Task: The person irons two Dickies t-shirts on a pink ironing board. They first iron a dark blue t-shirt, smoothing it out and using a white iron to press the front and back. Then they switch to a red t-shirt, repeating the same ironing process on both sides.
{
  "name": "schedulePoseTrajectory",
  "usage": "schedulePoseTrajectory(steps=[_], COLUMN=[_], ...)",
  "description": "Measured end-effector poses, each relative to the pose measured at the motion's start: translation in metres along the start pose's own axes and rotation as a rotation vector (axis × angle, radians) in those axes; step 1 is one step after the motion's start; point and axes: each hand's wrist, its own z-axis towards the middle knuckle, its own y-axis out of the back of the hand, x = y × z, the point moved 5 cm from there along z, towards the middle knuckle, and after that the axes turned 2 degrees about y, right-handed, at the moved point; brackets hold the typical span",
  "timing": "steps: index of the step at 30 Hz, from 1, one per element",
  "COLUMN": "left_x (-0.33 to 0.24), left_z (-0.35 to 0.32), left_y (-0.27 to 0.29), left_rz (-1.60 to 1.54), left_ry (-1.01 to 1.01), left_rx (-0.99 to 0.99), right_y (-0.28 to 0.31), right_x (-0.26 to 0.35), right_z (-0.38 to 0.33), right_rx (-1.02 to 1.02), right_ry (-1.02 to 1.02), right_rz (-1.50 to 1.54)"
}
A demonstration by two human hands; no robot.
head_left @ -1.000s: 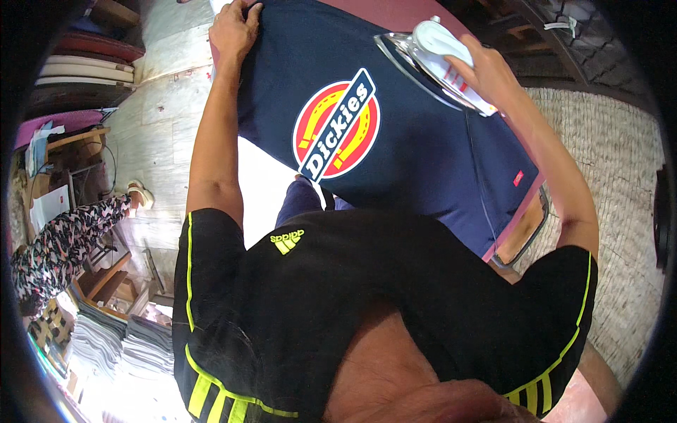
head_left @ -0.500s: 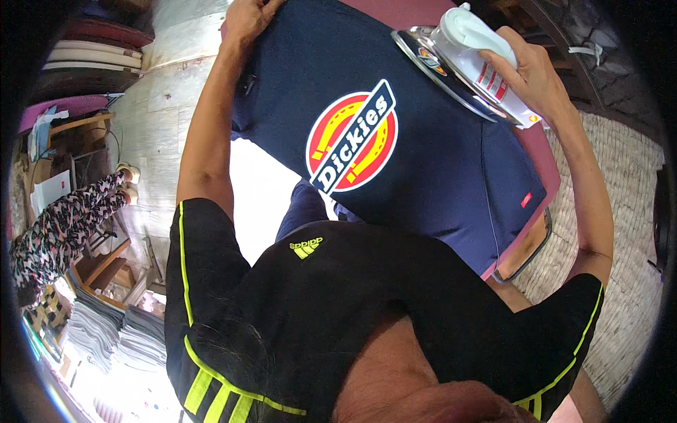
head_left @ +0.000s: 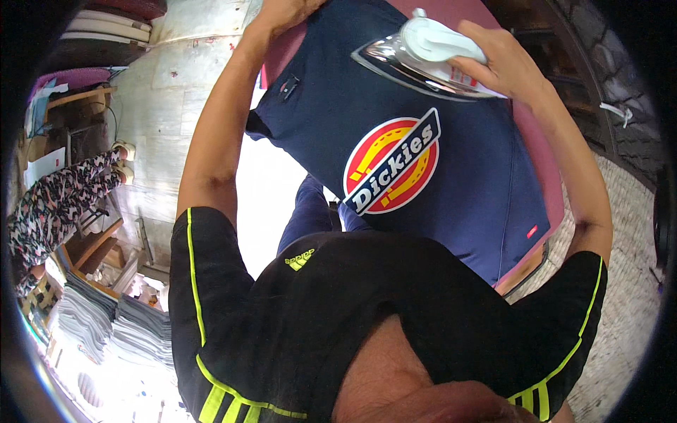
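A dark navy garment [head_left: 469, 225] lies spread on the pink-covered ironing board [head_left: 546, 162], with a round red, yellow and white printed emblem [head_left: 391, 166] on its front. My right hand [head_left: 501, 60] is wrapped round the handle of a white-and-silver steam iron [head_left: 416, 60]. The iron is over the garment, above the emblem, its pointed tip toward the left. My left hand [head_left: 290, 13] is at the garment's far left edge, its fingers mostly cut off by the top of the picture. A small label [head_left: 288, 86] shows on the cloth below that hand.
Stacks of folded grey cloth [head_left: 141, 328] lie at the lower left. Another person's patterned trouser legs [head_left: 67, 190] and feet show at the left, by a wooden rack. Dark shelving [head_left: 564, 84] stands at the far right, above a patterned floor [head_left: 613, 282].
The iron in my right hand has moved left and turned its tip further left. The garment's emblem appears further right and lower. My left hand has shifted right, and the label has come into view.
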Motion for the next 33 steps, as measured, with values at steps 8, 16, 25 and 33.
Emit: schedulePoseTrajectory(steps=[8,16,25,33], left_x=[0.022,-0.059,-0.267,-0.467], left_z=[0.010,-0.059,-0.103,-0.247], left_y=[0.000,0.052,-0.202,-0.281], left_rz=[-0.233,-0.241,0.001,-0.812], left_ry=[0.169,0.061,-0.358,-0.838], left_rx=[0.164,-0.371,0.077,1.146], right_y=[-0.004,0.012,0.087,0.092], right_x=[0.022,0.020,0.006,0.074], right_z=[0.051,0.077,-0.018,-0.167], right_rx=[-0.272,-0.210,-0.452,-0.482], right_ry=[-0.088,-0.206,-0.448,-0.662], right_rz=[-0.031,-0.003,-0.011,-0.050])
